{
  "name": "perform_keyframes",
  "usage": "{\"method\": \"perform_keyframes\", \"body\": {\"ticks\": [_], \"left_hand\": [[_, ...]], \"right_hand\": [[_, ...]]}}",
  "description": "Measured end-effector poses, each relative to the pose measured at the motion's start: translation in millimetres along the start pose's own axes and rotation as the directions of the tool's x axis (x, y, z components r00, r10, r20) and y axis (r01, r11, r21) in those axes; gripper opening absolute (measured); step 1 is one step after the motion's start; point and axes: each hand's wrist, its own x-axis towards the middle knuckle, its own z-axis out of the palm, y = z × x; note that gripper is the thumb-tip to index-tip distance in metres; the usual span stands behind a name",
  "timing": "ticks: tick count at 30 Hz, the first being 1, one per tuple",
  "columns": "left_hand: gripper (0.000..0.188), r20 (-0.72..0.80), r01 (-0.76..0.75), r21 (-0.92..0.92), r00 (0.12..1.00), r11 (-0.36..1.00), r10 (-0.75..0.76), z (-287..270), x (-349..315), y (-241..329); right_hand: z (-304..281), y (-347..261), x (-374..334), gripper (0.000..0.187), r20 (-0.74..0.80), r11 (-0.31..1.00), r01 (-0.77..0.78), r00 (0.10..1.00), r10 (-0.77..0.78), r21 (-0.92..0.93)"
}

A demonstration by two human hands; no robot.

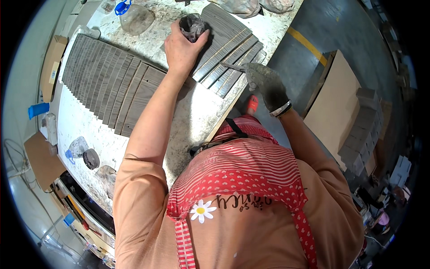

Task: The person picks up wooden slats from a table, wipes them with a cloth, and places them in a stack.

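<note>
My bare left hand (184,53) is wrapped round a dark, crumpled-looking cup (192,28), held above the table. My right hand (266,84) wears a dirty grey glove and is closed on a thin, pointed grey tool (231,67), whose exact kind I cannot make out. The tool's tip reaches over the edges of fanned grey wood-grain boards (224,33) at the table's right side. Left of my forearm lies a second overlapping row of grey wood-grain boards (105,80), some with small holes.
A clear jug with a blue cap (136,20) stands at the far left of the worktable (201,103). Plastic bags (237,6) lie at its far edge. A small bottle (78,146) and a dark round tub (91,158) sit nearer left. Cardboard with stacked grey blocks (365,125) stands on the right.
</note>
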Motion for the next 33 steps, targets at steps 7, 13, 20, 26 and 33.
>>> {"method": "perform_keyframes", "body": {"ticks": [7, 13, 20, 26, 33], "left_hand": [[0.073, 0.011, 0.004, 0.012, 1.000, 1.000, -0.004, -0.8, 0.0, -0.9], [0.076, 0.009, -0.022, 0.096, 1.000, 0.995, 0.021, -1.2, 0.4, -2.5], [0.074, 0.014, 0.013, 0.038, 1.000, 0.999, -0.014, -1.8, 0.2, 2.2], [0.072, -0.015, -0.005, 0.027, 1.000, 1.000, 0.006, -0.2, 0.1, 0.5], [0.073, -0.006, 0.004, 0.012, 1.000, 1.000, -0.004, 0.5, 0.0, -0.5]], "right_hand": [[-0.8, 2.4, 2.7, 0.024, -0.072, 0.911, 0.221, 0.963, -0.261, -0.348], [-2.3, -16.3, -6.2, 0.023, 0.008, 0.920, 0.204, 0.977, -0.213, -0.335], [5.1, -15.0, 1.1, 0.022, 0.054, 0.728, 0.182, 0.979, -0.195, -0.661], [4.3, -22.6, -5.9, 0.025, 0.084, 0.762, 0.252, 0.964, -0.253, -0.596], [16.7, -21.4, -6.0, 0.031, 0.009, 0.962, 0.043, 0.999, -0.042, -0.271]]}}
